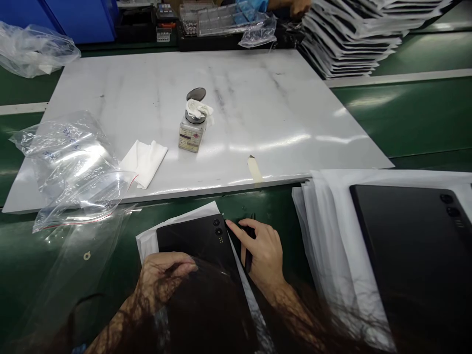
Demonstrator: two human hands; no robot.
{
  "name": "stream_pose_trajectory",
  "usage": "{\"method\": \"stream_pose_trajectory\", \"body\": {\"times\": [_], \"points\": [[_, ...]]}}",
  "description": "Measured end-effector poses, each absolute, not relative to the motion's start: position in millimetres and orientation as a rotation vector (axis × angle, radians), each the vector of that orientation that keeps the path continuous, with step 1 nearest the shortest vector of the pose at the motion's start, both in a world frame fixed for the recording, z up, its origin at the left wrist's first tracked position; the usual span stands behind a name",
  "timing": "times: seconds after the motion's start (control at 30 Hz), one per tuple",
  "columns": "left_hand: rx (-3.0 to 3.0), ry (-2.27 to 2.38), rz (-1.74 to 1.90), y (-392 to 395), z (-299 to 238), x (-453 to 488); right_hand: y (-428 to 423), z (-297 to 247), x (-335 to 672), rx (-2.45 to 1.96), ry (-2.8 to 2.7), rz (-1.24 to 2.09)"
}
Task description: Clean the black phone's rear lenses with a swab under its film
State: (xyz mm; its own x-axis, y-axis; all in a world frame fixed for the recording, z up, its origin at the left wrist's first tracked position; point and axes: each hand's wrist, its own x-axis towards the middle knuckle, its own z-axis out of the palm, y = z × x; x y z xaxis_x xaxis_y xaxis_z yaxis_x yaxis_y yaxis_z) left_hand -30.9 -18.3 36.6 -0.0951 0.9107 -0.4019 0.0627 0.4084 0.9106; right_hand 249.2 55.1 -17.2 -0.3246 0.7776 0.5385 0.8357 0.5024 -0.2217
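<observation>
Black tablet [199, 246], flat rectangular slab, matte back face up, lying on a white sheet [147, 242] at the near edge of the green bench [405, 123]; long axis runs from the near edge toward the far edge, tilted slightly leftward, with the camera cluster at its far right corner pointing away from the person. Left hand [162, 278], fingers curled and pressed down on the tablet's near left part. Right hand [263, 253], forefinger stretched out to touch the tablet's far right corner beside the lenses, other fingers folded around a thin dark stylus-like tool [249, 250] that lies along the tablet's right edge; dark hair hangs over both wrists. Second black tablet [413, 255], same make, back up, on a stack of white sheets [324, 221] at the near right of the bench. White board [258, 98], smooth, glossy, smudged with grey streaks, covering the middle of the bench. On it, near its centre: small square glass bottle [191, 133] with label and metal dish top, a wad of white cloth [199, 107] stuffed in the top, its round lid [196, 93] just behind. Folded white wipe [144, 162] toward the board's near left; strip of tape [254, 169] on its near edge. Clear crinkled plastic bags [73, 162], contents cannot be told, over the board's near left corner. Stack of grey trays [354, 39] at the far right corner.
</observation>
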Motion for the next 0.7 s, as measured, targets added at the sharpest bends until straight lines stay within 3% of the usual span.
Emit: {"method": "stream_pose_trajectory", "body": {"times": [0.37,0.7], "points": [[0.888,1.468,0.885,-18,25,-32,77,-26,237,-1.054,-2.188,0.054],[0.933,1.281,0.890,-16,-8,-37,112,-26,207,-1.277,-2.104,0.277]]}}
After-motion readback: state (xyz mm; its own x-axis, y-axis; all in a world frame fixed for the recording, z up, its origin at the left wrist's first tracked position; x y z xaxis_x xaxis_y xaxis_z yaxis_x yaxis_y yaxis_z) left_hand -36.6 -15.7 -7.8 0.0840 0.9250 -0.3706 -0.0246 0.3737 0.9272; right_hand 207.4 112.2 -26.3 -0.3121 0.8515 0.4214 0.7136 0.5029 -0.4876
